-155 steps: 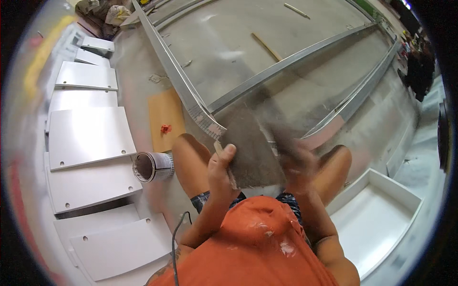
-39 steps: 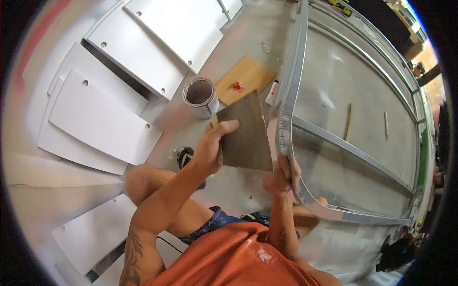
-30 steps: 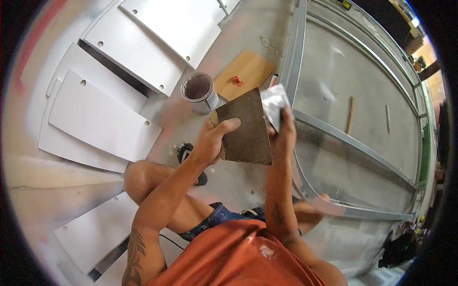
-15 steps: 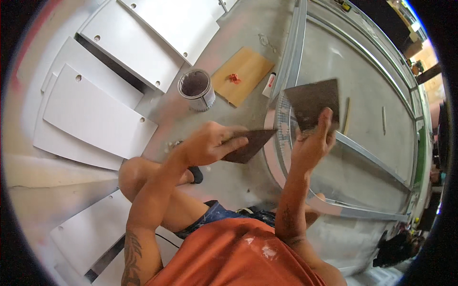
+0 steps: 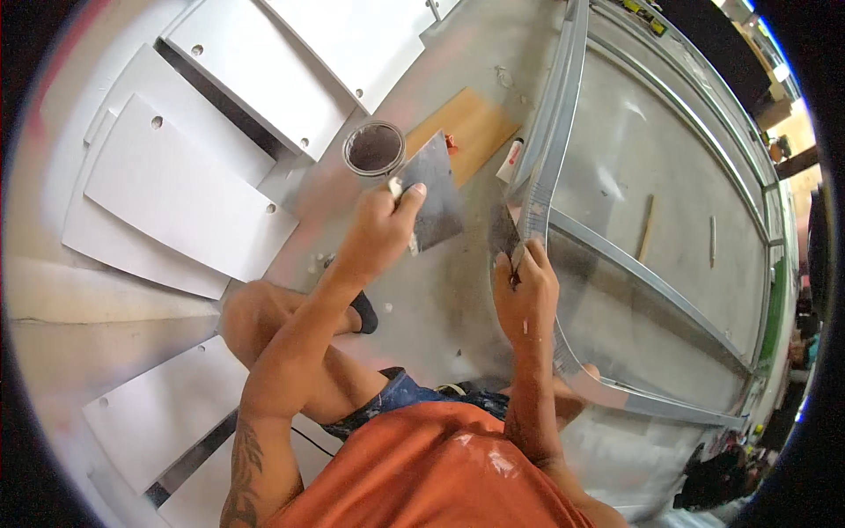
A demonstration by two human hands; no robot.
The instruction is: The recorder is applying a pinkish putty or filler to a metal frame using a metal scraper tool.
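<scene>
1. Holding the plate (image 5: pixel 437 195), left hand (image 5: pixel 383 226): thumb over the face, other fingers tucked behind; plate left of the frame (image 5: pixel 647 254), clear of it, long axis roughly along the frame's left side, face grey, pale strip at the gripped edge.
2. Second blade, dark (image 5: pixel 503 231), in the right hand (image 5: pixel 528 295): thumb and fingers pinched together on its lower end, at the frame's curved, slitted left corner; blade pointing up along the frame and tilted, lying between frame and plate.
3. Key relation: blade just beside the frame's left corner, plate farther left of that corner; right hand the nearer of the two to the frame, left hand well apart from it.
4. Can (image 5: pixel 374 148), open-topped: left of the frame, past the plate; interior dark, contents not legible.
5. Board (image 5: pixel 480 123), tan, and tube (image 5: pixel 510 159), white: both left of the frame; board partly covered by the plate, as is the red lump (image 5: pixel 451 143) on it.
6. Panels (image 5: pixel 180 189), white: far left of the frame, several cut off at the rim.
7. Hard to make out: whether the blade touches the frame; the blade's far edge, blurred; the left hand's fingers behind the plate.
</scene>
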